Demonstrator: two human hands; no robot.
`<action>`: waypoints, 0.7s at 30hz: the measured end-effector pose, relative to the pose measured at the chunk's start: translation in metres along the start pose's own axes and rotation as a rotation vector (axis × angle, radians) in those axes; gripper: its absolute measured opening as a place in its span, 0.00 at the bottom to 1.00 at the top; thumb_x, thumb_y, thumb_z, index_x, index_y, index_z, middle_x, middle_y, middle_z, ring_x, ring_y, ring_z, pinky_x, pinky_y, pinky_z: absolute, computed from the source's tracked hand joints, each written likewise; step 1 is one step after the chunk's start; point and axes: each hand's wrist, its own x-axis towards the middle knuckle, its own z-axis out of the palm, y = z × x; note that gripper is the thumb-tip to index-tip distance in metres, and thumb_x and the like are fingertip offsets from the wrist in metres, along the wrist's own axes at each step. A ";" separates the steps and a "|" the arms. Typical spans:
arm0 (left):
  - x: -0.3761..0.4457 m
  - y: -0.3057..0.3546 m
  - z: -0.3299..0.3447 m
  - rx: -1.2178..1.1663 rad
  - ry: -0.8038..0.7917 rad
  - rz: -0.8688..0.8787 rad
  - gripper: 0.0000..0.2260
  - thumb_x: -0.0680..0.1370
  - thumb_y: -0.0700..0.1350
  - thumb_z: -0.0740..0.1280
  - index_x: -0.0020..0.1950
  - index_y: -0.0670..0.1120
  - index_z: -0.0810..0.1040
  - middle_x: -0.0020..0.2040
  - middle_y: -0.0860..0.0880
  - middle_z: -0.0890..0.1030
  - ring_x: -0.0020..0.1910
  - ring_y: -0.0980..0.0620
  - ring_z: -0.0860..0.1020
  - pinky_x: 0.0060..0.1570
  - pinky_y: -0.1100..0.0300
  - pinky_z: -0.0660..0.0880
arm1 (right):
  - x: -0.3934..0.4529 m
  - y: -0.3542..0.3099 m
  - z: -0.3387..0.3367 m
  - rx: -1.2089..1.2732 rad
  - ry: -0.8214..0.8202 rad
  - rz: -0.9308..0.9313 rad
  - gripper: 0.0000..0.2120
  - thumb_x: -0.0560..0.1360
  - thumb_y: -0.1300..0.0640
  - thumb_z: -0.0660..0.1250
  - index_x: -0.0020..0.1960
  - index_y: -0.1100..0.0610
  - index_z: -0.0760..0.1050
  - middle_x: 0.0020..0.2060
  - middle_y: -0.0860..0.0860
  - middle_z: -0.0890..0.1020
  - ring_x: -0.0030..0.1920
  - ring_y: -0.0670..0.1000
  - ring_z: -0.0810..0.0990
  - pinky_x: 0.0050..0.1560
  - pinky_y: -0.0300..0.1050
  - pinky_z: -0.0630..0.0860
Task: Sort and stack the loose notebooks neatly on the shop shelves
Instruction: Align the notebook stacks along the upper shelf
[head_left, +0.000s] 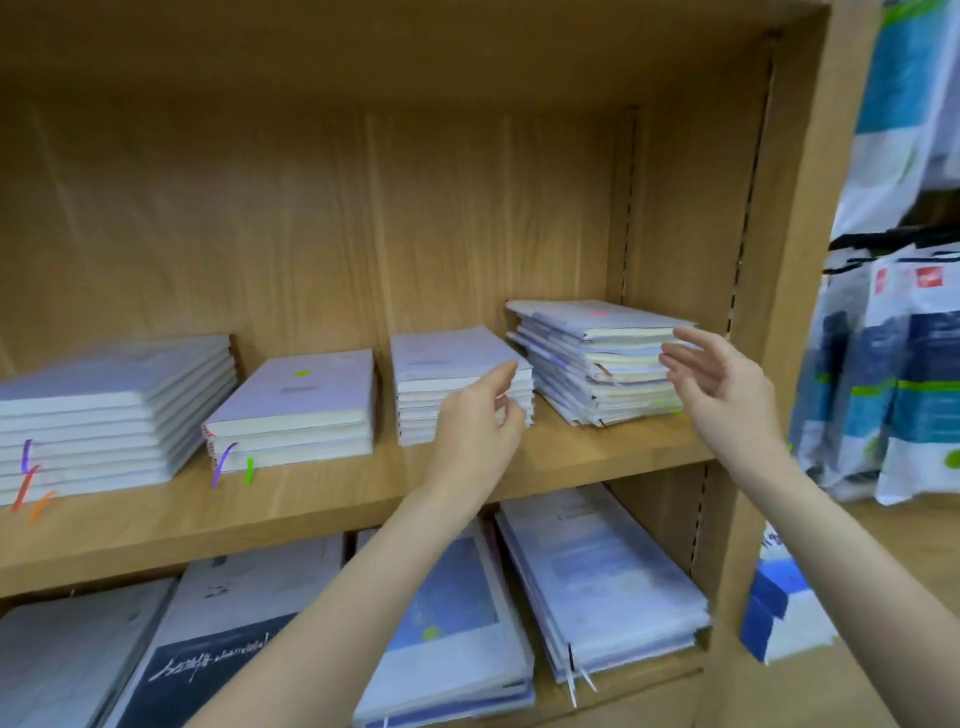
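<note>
Pale lilac notebooks lie in piles on the wooden shelf (337, 499). The rightmost pile (587, 358) is uneven, its books skewed against each other. To its left stands a neater short stack (441, 364). My left hand (478, 421) hovers in front of that short stack, fingers loosely bent and holding nothing. My right hand (727, 384) is at the right front corner of the uneven pile, fingers spread and relaxed, fingertips close to the page edges. Whether they touch is unclear.
Two more notebook stacks (296, 405) (104, 410) with coloured ribbons sit further left. The lower shelf holds larger blue and white books (597, 577). The cabinet's side wall (779, 260) stands close on the right, with hanging packaged goods (904, 374) beyond it.
</note>
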 end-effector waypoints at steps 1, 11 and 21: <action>0.005 0.003 0.013 -0.001 -0.064 -0.011 0.22 0.77 0.37 0.62 0.71 0.42 0.67 0.64 0.43 0.76 0.63 0.48 0.74 0.60 0.61 0.69 | 0.004 0.006 -0.006 -0.058 -0.017 0.010 0.20 0.76 0.70 0.59 0.67 0.59 0.69 0.60 0.56 0.78 0.58 0.45 0.77 0.61 0.38 0.72; 0.044 0.000 0.079 0.210 -0.288 -0.183 0.37 0.73 0.50 0.71 0.74 0.43 0.55 0.66 0.44 0.73 0.64 0.44 0.71 0.55 0.57 0.69 | 0.002 0.060 -0.016 -0.257 -0.112 0.154 0.27 0.75 0.67 0.63 0.72 0.60 0.60 0.67 0.58 0.70 0.68 0.58 0.69 0.68 0.56 0.66; 0.044 -0.005 0.080 0.195 -0.073 -0.206 0.19 0.78 0.36 0.60 0.69 0.46 0.67 0.58 0.43 0.78 0.56 0.44 0.75 0.42 0.66 0.63 | 0.035 0.049 -0.005 -0.249 -0.227 0.427 0.17 0.78 0.63 0.59 0.66 0.62 0.66 0.61 0.57 0.74 0.59 0.57 0.73 0.55 0.48 0.69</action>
